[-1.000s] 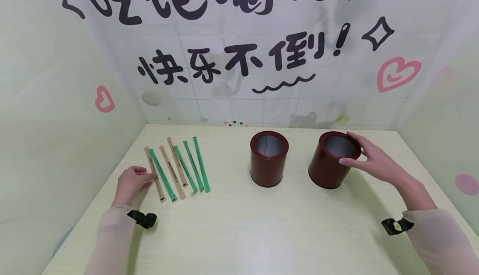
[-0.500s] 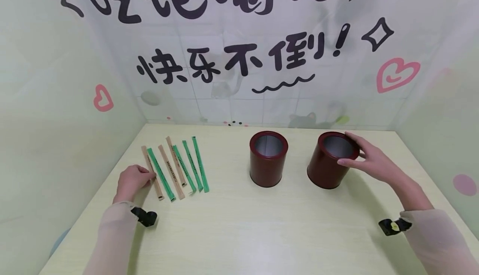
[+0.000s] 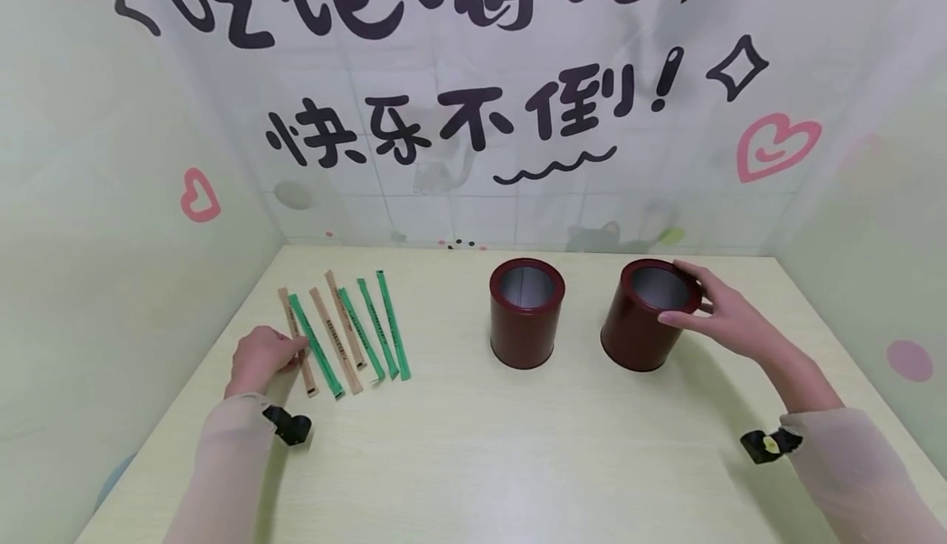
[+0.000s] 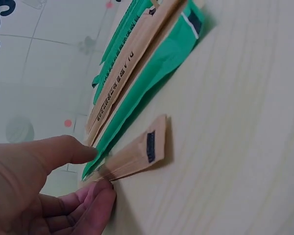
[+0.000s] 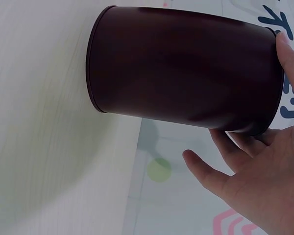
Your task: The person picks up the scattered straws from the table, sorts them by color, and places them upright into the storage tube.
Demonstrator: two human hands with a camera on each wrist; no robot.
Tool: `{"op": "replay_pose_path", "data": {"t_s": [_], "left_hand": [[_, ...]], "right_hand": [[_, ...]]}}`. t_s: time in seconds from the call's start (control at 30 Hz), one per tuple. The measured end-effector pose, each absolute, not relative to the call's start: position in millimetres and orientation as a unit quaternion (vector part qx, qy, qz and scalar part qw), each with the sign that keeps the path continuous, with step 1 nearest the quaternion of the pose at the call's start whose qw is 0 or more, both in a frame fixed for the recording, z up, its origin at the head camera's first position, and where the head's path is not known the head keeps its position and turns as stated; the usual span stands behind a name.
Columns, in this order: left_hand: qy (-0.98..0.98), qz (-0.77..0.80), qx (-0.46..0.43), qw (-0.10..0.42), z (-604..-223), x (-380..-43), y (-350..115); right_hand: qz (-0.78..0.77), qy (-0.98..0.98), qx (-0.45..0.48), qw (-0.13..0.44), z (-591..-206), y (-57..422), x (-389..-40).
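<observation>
In the head view my left hand is at the far left packet of a row of long, slim printed packets. Its thumb and fingers pinch this brown paper packet, whose end lies near the table surface. A green packet lies close beside it. What is inside the packets cannot be seen. My right hand grips the right dark red canister at its rim, thumb in front and fingers behind. In the right wrist view, its index finger stands away from the canister wall.
A second dark red canister, open at the top, stands to the left of the gripped one. Several more green and brown packets lie side by side on the pale table. A printed backdrop closes off the back and sides.
The pinched brown packet has shifted slightly left at its near end. The right hand keeps its grip on the canister. The whole head view has drifted a little.
</observation>
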State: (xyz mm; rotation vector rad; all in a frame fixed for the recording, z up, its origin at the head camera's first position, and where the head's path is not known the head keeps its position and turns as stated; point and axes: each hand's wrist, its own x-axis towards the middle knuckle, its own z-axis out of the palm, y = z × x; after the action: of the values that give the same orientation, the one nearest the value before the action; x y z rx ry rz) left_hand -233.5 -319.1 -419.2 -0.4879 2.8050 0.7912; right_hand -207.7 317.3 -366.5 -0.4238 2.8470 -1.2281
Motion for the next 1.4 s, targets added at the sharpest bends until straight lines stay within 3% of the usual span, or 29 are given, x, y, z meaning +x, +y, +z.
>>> {"op": "replay_pose_path", "data": {"t_s": [0.6, 1.4], "left_hand": [[0.922, 0.345, -0.153, 0.088, -408.9, -231.7, -321.4], [0.858, 0.488, -0.034, -0.157, -337.2, -233.1, -234.6]], "right_hand": [[-0.406, 0.904, -0.135, 0.006, -367.6, 314.5, -207.0], [-0.403, 0.907, -0.124, 0.013, -364.4, 316.6, -204.6]]}}
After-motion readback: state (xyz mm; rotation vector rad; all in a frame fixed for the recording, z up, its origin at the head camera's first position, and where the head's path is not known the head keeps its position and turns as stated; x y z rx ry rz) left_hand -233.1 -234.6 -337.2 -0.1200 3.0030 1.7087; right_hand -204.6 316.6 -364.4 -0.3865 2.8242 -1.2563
